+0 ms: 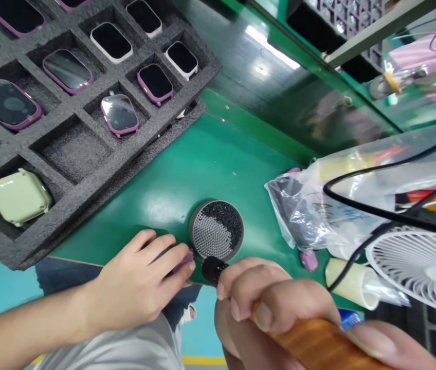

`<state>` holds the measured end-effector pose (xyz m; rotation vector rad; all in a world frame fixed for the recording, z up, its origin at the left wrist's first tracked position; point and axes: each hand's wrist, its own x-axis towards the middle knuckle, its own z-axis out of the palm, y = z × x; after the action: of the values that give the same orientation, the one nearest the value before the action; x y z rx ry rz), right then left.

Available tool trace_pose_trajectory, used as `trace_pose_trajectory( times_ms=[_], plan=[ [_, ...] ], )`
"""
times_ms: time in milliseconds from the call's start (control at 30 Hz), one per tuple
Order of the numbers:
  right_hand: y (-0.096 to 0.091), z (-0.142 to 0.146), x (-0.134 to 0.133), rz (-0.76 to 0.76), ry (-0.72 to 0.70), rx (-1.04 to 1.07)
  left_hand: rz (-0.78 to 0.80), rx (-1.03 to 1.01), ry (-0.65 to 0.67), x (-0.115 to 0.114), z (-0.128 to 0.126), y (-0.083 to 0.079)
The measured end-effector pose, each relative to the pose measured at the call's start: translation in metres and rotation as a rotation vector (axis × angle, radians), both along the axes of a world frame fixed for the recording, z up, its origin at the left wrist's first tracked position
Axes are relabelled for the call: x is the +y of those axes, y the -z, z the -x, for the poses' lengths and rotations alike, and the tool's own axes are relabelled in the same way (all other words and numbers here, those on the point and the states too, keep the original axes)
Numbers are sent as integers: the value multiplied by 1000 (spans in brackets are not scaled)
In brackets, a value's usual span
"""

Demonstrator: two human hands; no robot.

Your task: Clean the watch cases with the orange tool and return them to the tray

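My left hand [141, 280] is closed over a small purple watch case [187, 259] at the table's front edge. Most of the case is hidden under the fingers. My right hand [275, 298] grips an electric screwdriver [314, 341] with a wood-patterned body and black nose. Its nose points toward the purple case; whether the bit touches it, I cannot tell. Just beyond both hands stands a round grey dish [192, 234] with a dimpled bottom, partly covered by tiny black screws [225, 218].
At left, a grey foam tray [104, 164] holds several watches, purple, white and one green [19, 198]. It rests on another foam layer. Rightward lie a clear plastic bag [310, 205], a black cable [360, 203], a white fan [422, 267] and a yellowish tape roll [351, 282].
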<state>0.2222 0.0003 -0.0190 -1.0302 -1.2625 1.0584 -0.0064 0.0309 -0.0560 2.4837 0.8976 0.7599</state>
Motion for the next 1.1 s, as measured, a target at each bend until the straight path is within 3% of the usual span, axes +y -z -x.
trace_pose_trajectory(
  times_ms=[167, 333, 500, 767, 867, 1000, 1100],
  plan=[
    [12, -21, 4, -69, -112, 10, 39, -2, -11, 1, 0, -1],
    [9, -33, -4, 4, -101, -15, 42, 15, 0, 2, 0, 0],
    [-4, -23, -7, 100, -37, -7, 66, 11, -1, 1, 0, 1],
    [-25, -12, 3, 247, -136, -75, 83, 1, -7, 2, -1, 0],
    [-26, 0, 10, 218, -135, -78, 77, -4, -13, 2, -1, 0],
    [-17, 7, 11, 36, 29, -33, 62, -12, -30, 1, -2, 1],
    [-16, 5, 8, 41, 149, -26, 37, 7, -33, 0, -1, 0]
  ],
)
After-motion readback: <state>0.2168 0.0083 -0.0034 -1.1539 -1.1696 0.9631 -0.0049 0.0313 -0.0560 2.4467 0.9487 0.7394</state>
